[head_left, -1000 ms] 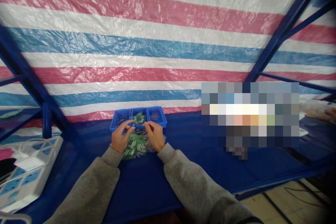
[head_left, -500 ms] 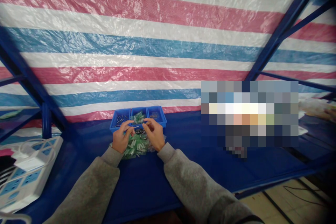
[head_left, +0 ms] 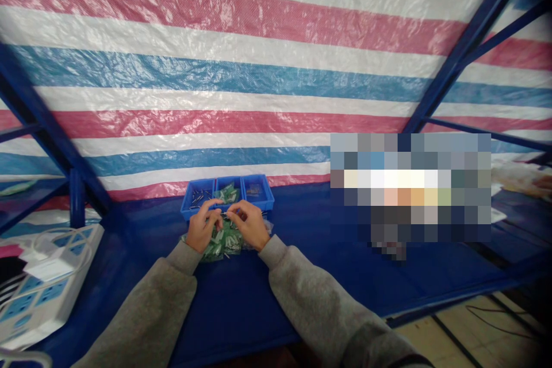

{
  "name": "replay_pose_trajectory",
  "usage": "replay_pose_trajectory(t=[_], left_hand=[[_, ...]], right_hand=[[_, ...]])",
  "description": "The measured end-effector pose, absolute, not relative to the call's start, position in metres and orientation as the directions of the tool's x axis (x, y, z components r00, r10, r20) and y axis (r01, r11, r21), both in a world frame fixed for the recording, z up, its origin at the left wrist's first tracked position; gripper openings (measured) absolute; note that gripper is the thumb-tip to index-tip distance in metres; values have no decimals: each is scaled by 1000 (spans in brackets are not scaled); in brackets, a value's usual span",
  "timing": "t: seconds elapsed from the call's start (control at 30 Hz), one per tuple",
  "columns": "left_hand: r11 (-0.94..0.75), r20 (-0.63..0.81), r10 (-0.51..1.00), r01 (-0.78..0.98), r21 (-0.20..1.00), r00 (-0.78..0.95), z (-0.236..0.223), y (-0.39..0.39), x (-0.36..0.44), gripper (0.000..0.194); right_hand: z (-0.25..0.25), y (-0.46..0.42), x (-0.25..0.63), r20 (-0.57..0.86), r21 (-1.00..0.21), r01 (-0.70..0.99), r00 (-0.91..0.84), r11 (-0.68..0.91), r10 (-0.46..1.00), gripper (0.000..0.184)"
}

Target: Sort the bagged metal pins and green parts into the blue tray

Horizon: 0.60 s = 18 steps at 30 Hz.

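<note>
My left hand (head_left: 202, 229) is closed in a pinch on a small, thin metal pin, which is mostly hidden by the fingertips. Close beside it, my right hand (head_left: 250, 224) also pinches, its fingertips at the pin's other end; whether it holds a part of its own I cannot make out. Below both hands lies a heap of small green plastic bags (head_left: 222, 243) with metal pieces in them. Just behind stands a blue three-compartment tray (head_left: 269, 202): dark metal pins (head_left: 199, 196) at left, green bags (head_left: 228, 192) in the middle, small clear-looking pieces (head_left: 253, 190) at right.
A white power strip (head_left: 80, 279) with plugs and cables lies on the blue table (head_left: 233, 310) at left. Blue metal frame posts (head_left: 435, 86) and a striped plastic sheet (head_left: 241, 69) enclose the back. A pixelated patch hides the right side; clear plastic bags (head_left: 517, 175) show beyond it.
My right hand has moved left and slightly down, bringing its fingertips together against those of my left hand. My left hand has stayed nearly in place.
</note>
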State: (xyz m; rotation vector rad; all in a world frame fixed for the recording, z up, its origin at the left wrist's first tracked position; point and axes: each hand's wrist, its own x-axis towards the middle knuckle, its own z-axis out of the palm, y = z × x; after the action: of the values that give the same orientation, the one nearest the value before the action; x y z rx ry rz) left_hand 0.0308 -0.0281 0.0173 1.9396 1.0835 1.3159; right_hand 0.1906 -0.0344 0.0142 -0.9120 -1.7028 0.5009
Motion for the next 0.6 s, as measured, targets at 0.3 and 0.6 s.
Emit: replay_pose_trajectory(t=[0.3,0.6], left_hand=[[-590,596,783,518,620,178,16,-25,27,20],[-600,577,779,556,575,243,27,-33,28,36]], right_hand=[[9,-28,192,597,-736,384,-19,557,802,30],[12,-32,191,591,-760,296,-54,578,805,20]])
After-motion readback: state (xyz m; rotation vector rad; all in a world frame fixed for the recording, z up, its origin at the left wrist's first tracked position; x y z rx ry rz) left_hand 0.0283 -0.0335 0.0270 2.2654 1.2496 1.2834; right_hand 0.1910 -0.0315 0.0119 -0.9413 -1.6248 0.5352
